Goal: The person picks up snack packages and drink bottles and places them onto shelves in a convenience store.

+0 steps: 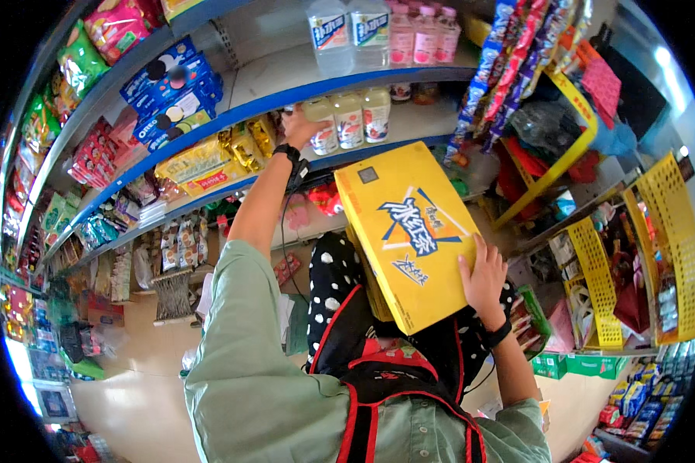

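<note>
My left hand (302,128) reaches into the middle shelf, its thumb across the front of the leftmost of three pale-yellow drink bottles (348,122). Part of its fingers is hidden, so whether it grips that bottle is unclear. A yellow cardboard carton (376,231) with printed writing lies tilted across my lap. My right hand (484,282) holds the carton at its right edge, fingers spread on the top face. Left of my left hand, gold and yellow snack packs (214,161) fill the same shelf.
Above stand clear bottles (352,36), pink-capped bottles (424,37) and blue Oreo boxes (171,95). Hanging candy strips (489,75) and a yellow rack frame (562,144) are at right, near yellow perforated baskets (596,283). A black cable (284,231) hangs by my left arm.
</note>
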Motion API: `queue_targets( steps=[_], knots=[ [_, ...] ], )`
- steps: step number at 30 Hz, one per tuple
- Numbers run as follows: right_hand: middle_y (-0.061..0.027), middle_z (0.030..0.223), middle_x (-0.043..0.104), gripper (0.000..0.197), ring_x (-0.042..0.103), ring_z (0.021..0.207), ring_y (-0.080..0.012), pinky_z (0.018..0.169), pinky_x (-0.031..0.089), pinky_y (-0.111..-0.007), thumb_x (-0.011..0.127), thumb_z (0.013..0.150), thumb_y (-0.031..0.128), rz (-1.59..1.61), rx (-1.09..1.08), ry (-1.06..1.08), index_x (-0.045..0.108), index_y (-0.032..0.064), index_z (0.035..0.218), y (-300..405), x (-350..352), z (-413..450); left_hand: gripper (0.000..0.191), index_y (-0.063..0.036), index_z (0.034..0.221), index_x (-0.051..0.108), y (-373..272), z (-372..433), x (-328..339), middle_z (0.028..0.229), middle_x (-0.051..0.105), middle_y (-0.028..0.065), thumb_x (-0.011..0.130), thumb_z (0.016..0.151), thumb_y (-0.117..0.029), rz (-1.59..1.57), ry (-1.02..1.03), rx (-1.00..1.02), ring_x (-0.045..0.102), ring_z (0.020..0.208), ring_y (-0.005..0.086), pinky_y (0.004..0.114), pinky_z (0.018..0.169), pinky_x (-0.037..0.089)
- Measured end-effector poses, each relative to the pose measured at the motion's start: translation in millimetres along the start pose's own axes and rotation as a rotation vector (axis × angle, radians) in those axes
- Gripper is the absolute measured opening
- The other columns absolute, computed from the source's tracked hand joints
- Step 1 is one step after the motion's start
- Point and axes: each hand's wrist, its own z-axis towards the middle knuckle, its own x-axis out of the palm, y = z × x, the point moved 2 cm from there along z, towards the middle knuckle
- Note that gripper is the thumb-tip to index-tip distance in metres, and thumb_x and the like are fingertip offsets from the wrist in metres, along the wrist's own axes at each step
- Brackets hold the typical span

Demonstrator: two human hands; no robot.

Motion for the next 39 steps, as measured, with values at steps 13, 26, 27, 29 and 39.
queue_targets(
  steps=[13,26,27,29,39],
  knots=[
    [-0.0189,0.114,0.053,0.059,0.053,0.097,-0.0355,0.079,0.038,-0.044,0.058,0.091,0.036,0.031,0.067,0.085,0.045,0.0064,0.14,2,-7,5,0.076,0.0036,0.124,0.047,7,-31,0,0.118,0.062,0.018,0.09,0.064,-0.015,-0.714,-0.362,0.171,0.064,0.105,0.0267,0.037,0.092,0.051],
    [-0.0198,0.122,0.052,0.06,0.052,0.105,-0.0358,0.085,0.037,-0.044,0.06,0.09,0.037,0.099,0.049,0.08,0.045,0.0077,0.141,7,-11,7,0.055,0.0025,0.111,0.064,48,-32,-30,0.097,0.071,0.0096,0.091,0.069,-0.022,-0.612,-0.244,0.113,0.067,0.082,0.0164,0.029,0.073,0.055],
    [-0.0196,0.122,0.053,0.06,0.052,0.106,-0.0356,0.085,0.038,-0.043,0.06,0.09,0.037,0.074,0.067,0.086,0.044,0.0081,0.141,2,-9,5,0.055,0.0025,0.111,0.064,39,-33,-24,0.097,0.071,0.0096,0.091,0.069,-0.022,-0.625,-0.231,0.114,0.067,0.082,0.0164,0.029,0.073,0.055],
    [-0.0194,0.122,0.053,0.06,0.052,0.106,-0.0354,0.086,0.038,-0.043,0.06,0.09,0.037,0.033,0.093,0.086,0.044,0.0086,0.141,-9,-8,3,0.055,0.0021,0.115,0.063,11,-34,-22,0.101,0.071,0.009,0.089,0.071,-0.02,-0.599,-0.074,0.071,0.067,0.086,0.0148,0.029,0.076,0.055],
    [-0.0192,0.122,0.053,0.061,0.053,0.105,-0.0355,0.085,0.038,-0.044,0.06,0.09,0.037,0.061,0.048,0.054,0.044,0.0083,0.141,-5,-7,3,0.053,0.0019,0.115,0.063,50,-36,-34,0.105,0.071,0.0101,0.088,0.072,-0.017,-0.669,-0.071,0.091,0.068,0.092,0.017,0.03,0.083,0.053]
  ],
)
